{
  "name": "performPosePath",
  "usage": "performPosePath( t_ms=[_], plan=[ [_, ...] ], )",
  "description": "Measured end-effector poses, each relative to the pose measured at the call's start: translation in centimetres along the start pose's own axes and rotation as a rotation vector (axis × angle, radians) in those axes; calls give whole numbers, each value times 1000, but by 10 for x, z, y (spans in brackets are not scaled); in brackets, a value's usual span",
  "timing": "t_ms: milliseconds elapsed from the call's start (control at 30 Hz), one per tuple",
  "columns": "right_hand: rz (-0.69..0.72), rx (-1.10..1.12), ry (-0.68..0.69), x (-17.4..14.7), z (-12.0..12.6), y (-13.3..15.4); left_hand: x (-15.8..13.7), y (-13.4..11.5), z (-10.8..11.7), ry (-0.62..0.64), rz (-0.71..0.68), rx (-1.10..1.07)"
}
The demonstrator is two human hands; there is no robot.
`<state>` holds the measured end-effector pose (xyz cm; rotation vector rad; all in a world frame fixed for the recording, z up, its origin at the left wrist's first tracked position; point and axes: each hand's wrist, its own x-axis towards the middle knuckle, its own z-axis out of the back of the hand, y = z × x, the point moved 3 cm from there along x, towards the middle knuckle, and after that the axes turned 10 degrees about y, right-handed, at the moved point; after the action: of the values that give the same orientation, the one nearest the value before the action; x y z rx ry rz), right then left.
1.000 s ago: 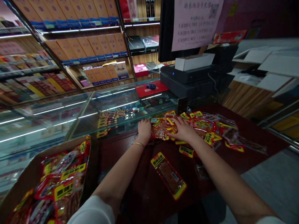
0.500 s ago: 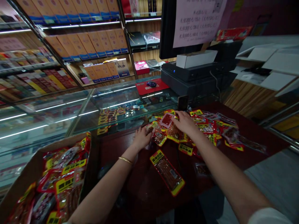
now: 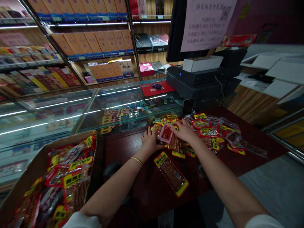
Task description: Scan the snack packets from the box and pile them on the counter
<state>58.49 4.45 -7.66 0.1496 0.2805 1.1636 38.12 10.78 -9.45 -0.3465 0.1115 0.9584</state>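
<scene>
My right hand [image 3: 186, 131] pinches the edge of a small clear-edged packet with red contents [image 3: 166, 133], held over a pile of snack packets [image 3: 209, 131] with red and yellow wrappers. Just left of that packet is my left hand [image 3: 150, 140], its fingers spread at the pile's left edge. A gold bangle [image 3: 137, 160] circles the left wrist. Closer to me, one snack packet [image 3: 171, 173] of brown strips lies by itself on the dark red tabletop [image 3: 123, 145], touched by neither hand.
At the left stands an open cardboard box [image 3: 93, 167] full of similar packets. A glass display counter [image 3: 114, 104] runs behind the tabletop, with a mouse [image 3: 156, 86] on a red mat. A monitor [image 3: 174, 31] and a black cash drawer [image 3: 187, 85] stand at the back right.
My right hand has brought the small red packet left and toward me. My left hand has shifted right, and its fingers are now spread beside that packet.
</scene>
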Motion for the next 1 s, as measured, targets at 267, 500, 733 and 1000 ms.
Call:
performPosePath(
  t_ms=[267, 500, 733, 1000],
  plan=[
    [24, 44, -37, 10, -4, -1, 1, -10, 1, -1, -234, -103],
    [113, 191, 2, 16, -2, -1, 4, -22, 4, 23, -292, -30],
    [214, 382, -10, 16, 31, 6, -10, -34, 30, -102, -305, -81],
    [323, 456, -38, -6, 107, 75, -69, -16, 102, -182, -237, -190]
  ],
)
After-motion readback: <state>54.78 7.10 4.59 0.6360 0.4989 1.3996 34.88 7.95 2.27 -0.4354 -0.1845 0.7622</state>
